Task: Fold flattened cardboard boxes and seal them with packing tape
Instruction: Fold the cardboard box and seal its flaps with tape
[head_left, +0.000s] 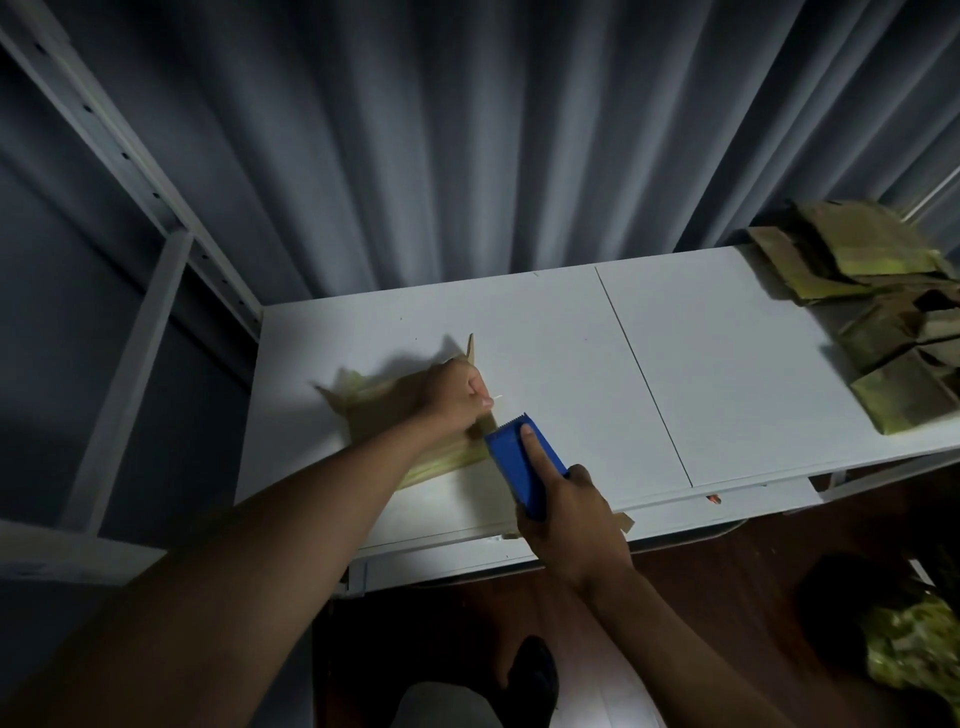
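Observation:
A small brown cardboard box (384, 410) with its flaps spread lies on the left part of the white table (727, 364). My left hand (460, 392) rests on its right end with curled fingers and seems to pinch a strip of tape there. My right hand (566, 512) grips a blue tape dispenser (522, 460), index finger laid along its top. The dispenser's toothed front edge sits at the box's right edge, just below my left hand.
A heap of cardboard boxes (878, 306) covers the table's right end. A grey curtain (467, 145) hangs behind the table. A white metal rack (145, 249) stands at the left. More crumpled material (914, 644) lies on the dark floor at the right.

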